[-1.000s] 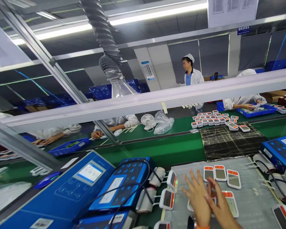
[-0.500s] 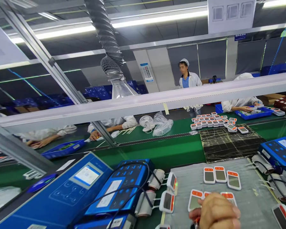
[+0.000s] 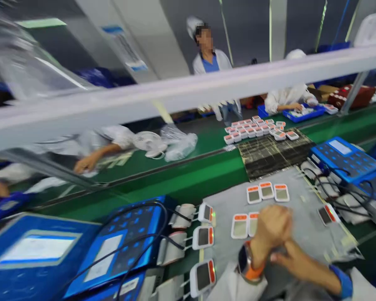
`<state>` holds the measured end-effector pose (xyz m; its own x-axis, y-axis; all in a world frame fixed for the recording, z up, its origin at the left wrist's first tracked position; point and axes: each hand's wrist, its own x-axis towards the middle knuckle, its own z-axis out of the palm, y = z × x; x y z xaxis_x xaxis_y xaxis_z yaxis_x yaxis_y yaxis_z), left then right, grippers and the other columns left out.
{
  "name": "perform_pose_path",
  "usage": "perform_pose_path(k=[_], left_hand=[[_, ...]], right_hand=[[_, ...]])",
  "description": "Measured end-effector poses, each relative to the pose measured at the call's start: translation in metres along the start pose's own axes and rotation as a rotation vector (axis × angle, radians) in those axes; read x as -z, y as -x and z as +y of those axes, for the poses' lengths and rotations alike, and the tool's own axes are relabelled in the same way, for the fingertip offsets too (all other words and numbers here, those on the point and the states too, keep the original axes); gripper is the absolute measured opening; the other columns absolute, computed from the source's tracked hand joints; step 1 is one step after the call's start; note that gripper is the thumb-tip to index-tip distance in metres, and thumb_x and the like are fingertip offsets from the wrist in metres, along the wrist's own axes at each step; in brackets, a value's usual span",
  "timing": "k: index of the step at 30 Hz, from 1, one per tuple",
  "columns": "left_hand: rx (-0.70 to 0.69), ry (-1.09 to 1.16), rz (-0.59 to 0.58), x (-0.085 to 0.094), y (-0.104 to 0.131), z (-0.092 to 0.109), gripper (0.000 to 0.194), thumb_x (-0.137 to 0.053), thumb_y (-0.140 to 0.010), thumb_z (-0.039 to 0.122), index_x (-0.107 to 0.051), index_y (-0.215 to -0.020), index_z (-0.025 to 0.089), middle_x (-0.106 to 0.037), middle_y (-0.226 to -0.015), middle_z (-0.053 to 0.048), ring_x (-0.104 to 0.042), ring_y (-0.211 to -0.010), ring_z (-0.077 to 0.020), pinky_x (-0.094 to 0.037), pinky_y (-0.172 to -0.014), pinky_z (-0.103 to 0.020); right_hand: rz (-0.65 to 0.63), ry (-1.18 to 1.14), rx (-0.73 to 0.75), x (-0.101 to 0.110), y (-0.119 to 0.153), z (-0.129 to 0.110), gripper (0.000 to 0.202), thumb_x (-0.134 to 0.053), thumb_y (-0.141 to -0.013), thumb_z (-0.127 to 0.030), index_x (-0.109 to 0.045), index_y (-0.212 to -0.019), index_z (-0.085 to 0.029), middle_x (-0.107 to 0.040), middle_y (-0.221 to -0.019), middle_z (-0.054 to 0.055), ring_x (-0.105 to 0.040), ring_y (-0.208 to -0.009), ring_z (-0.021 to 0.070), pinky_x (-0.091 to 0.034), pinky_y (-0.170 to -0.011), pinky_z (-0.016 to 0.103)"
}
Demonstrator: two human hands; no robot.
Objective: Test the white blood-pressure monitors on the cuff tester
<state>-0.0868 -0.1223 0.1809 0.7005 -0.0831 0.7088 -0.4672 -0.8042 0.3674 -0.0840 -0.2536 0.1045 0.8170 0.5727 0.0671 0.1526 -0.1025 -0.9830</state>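
Note:
My left hand [image 3: 273, 223], with an orange-strapped watch [image 3: 247, 261] on its wrist, is closed above the grey mat [image 3: 219, 196]. My right hand [image 3: 288, 256], below a blue wristband, meets it from the lower right. The two hands touch, and the right fingers are mostly hidden behind the left hand. Whether anything is between them cannot be seen. Beside the left hand lie white devices with orange tops and grey screens [image 3: 240, 225], one partly covered by the hand. Three more such devices [image 3: 266, 191] lie in a row farther back.
At left, similar devices [image 3: 203, 237] sit on prongs of white holders wired to blue instrument boxes [image 3: 122, 246]. More blue boxes [image 3: 347, 156] with cables stand at right. A metal rail [image 3: 188, 90] crosses ahead. Beyond it, co-workers sit at a green bench with many devices [image 3: 250, 129].
My view has tilted down and turned, so things appear shifted left and upward. Both forearms now show, and my right hand has come into view against the left.

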Motion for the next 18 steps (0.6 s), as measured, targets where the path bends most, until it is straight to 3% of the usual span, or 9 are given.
perform_pose_path(k=[3, 6, 8, 10, 13, 15, 18], left_hand=[[0.29, 0.026, -0.092, -0.011, 0.004, -0.024, 0.018, -0.049, -0.097, 0.021, -0.067, -0.096, 0.021, -0.073, -0.086, -0.007, -0.069, -0.082, -0.0207, -0.056, -0.076, -0.033], [0.437, 0.132, -0.214, -0.028, 0.013, -0.036, 0.016, -0.05, -0.095, 0.019, -0.066, -0.098, 0.021, -0.071, -0.091, -0.005, -0.069, -0.089, -0.0214, -0.056, -0.081, -0.035], [0.488, 0.195, -0.31, -0.049, 0.015, -0.03, 0.015, -0.053, -0.093, 0.016, -0.065, -0.101, 0.021, -0.071, -0.095, -0.005, -0.068, -0.093, -0.0222, -0.055, -0.086, -0.036], [0.501, 0.254, -0.407, -0.082, 0.014, -0.015, 0.019, -0.059, -0.09, 0.014, -0.063, -0.107, 0.02, -0.07, -0.105, -0.007, -0.067, -0.101, -0.024, -0.054, -0.091, -0.039], [0.469, 0.329, -0.5, -0.143, 0.005, 0.012, 0.053, -0.078, -0.079, 0.017, -0.055, -0.127, 0.017, -0.064, -0.128, -0.014, -0.06, -0.12, -0.0305, -0.05, -0.101, -0.045], [0.474, 0.359, -0.523, -0.178, -0.002, 0.023, 0.073, -0.088, -0.071, 0.024, -0.052, -0.134, 0.015, -0.063, -0.131, -0.016, -0.057, -0.123, -0.0346, -0.049, -0.103, -0.05], [0.488, 0.451, -0.478, -0.205, -0.004, 0.023, 0.072, -0.091, -0.069, 0.033, -0.057, -0.13, 0.018, -0.066, -0.124, -0.012, -0.06, -0.119, -0.0333, -0.048, -0.102, -0.05]], right_hand=[[0.063, 0.175, 0.038, 0.052, 0.01, 0.005, 0.034, -0.066, -0.087, -0.049, -0.077, -0.112, -0.028, -0.072, -0.122, 0.01, -0.066, -0.116, 0.0314, -0.051, -0.105, 0.049], [0.401, 0.472, 0.117, 0.115, 0.012, 0.009, 0.025, -0.053, -0.094, -0.036, -0.076, -0.101, -0.025, -0.074, -0.11, 0.012, -0.068, -0.108, 0.0282, -0.052, -0.102, 0.049], [0.547, 0.668, 0.144, 0.156, 0.012, 0.013, 0.026, -0.049, -0.094, -0.03, -0.074, -0.099, -0.024, -0.074, -0.108, 0.012, -0.067, -0.107, 0.0287, -0.051, -0.101, 0.051], [0.516, 0.802, 0.099, 0.19, 0.012, 0.022, 0.029, -0.046, -0.091, -0.027, -0.073, -0.101, -0.022, -0.074, -0.108, 0.013, -0.067, -0.105, 0.0294, -0.052, -0.098, 0.051], [0.253, 0.865, -0.005, 0.222, 0.008, 0.041, 0.038, -0.047, -0.084, -0.025, -0.07, -0.113, -0.018, -0.073, -0.115, 0.014, -0.068, -0.107, 0.0302, -0.054, -0.095, 0.049], [0.139, 0.855, -0.026, 0.231, 0.005, 0.054, 0.046, -0.049, -0.078, -0.025, -0.067, -0.12, -0.017, -0.07, -0.124, 0.015, -0.066, -0.115, 0.0309, -0.052, -0.1, 0.049], [0.168, 0.828, -0.045, 0.235, 0.003, 0.066, 0.044, -0.051, -0.075, -0.03, -0.068, -0.114, -0.017, -0.071, -0.122, 0.015, -0.066, -0.116, 0.0324, -0.052, -0.1, 0.049]])
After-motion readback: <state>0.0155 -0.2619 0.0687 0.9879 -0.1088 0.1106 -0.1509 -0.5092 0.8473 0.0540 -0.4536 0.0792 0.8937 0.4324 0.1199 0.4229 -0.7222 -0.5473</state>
